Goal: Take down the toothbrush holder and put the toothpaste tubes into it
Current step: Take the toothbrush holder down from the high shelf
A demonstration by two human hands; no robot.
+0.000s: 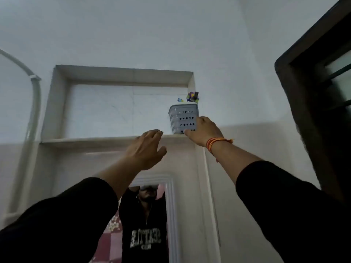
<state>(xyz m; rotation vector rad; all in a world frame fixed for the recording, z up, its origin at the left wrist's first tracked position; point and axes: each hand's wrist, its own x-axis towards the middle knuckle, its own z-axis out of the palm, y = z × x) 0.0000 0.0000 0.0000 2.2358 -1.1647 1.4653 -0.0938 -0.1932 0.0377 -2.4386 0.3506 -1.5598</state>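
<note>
Task early: toothbrush holder (183, 118) not yet down, on niche shelf (91, 139) at right end; no toothpaste tubes in sight. Right hand (204, 130) touching holder's lower right side, grip closure unclear. Left hand (145, 149) spread loose, empty, just left-below holder.

Long black sleeves (62, 221) on both forearms, orange-red thread bracelets (213, 144) around the right wrist.

Mirrored "SEATTLE" — on the black shirt (145, 238) reflected in the mirror (171, 205).
</note>
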